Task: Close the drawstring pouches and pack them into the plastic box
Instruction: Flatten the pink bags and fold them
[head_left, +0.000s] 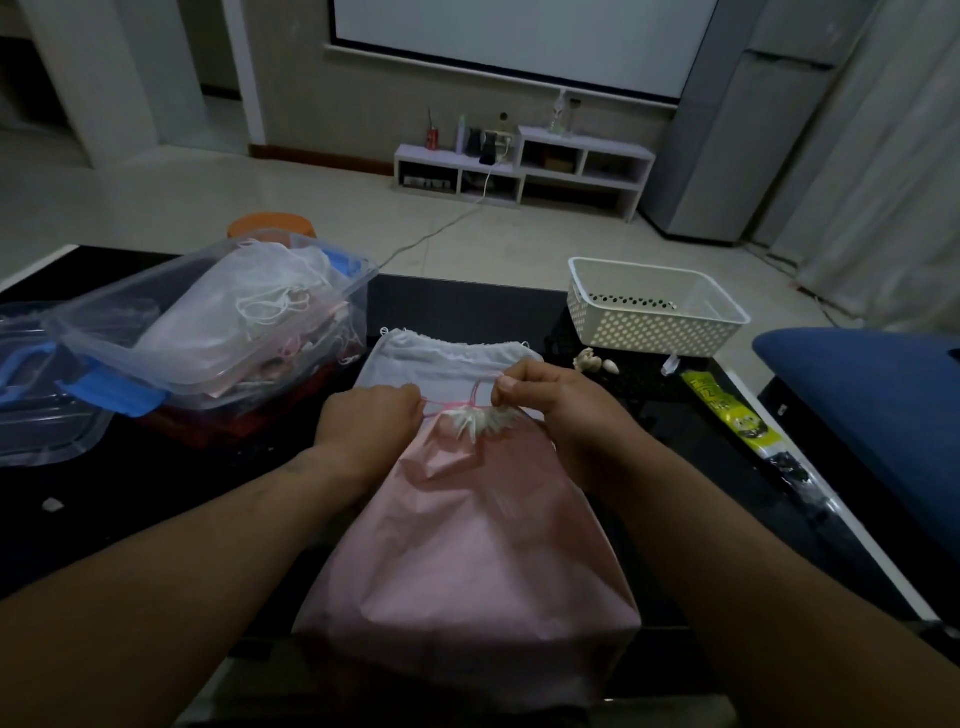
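Tabletop (156, 493), dark and glossy, fills most of our head view, its white edge running down the right side past a yellow-and-black packet (727, 410) and close to a blue seat (872, 395). On the left we see the clear plastic box (358, 286) with blue clips, heaped with white and pale pouches, and a clear lid (41, 421) lying just beside it at the far left. A white perforated basket (649, 327) stands at the far right corner. Between box and basket lies a bare dark strip, and more bare surface shows beside our left forearm. In the middle the pink pouch (467, 545) lies flat, its body stretching toward us and its mouth gathered into a tight pale ruffle. It overlaps a white pouch (441, 361) lying behind it. Our left hand (371, 421) grips the pink drawstring (457, 404) left of the ruffle, fingers curled round it. Our right hand (540, 400) pinches the same drawstring on the right side, thumb and forefinger pressed together.
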